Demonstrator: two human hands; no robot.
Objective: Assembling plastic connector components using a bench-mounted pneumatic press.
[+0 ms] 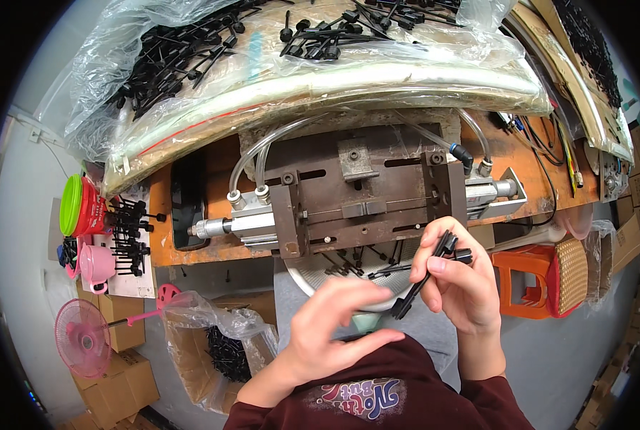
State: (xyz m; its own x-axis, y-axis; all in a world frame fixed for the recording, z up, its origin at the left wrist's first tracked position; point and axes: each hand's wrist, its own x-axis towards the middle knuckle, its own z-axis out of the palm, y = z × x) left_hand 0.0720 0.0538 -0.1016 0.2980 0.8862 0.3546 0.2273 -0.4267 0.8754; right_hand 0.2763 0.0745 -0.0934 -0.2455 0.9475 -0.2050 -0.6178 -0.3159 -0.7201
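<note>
My right hand [467, 287] pinches a few slim black plastic rods with thick ends [404, 307], held aslant between thumb and fingers. Just left of them is my left hand [327, 322], fingers and thumb spread, slightly blurred, with nothing in it. Beyond both hands stands a brown metal clamping fixture [320, 215] with air cylinders at its left [254, 228] and right [481, 192] ends. Below its front edge, a white mesh basket [297, 278] holds several similar black rods, partly hidden by my hands.
Black rods [320, 39] lie heaped on a plastic-covered tray [406, 82] at the back. Clear air hoses [259, 147] arch over the orange-brown bench [164, 229]. An orange stool [531, 279] stands right; a pink fan [83, 337] and a plastic-lined box [191, 351] stand left.
</note>
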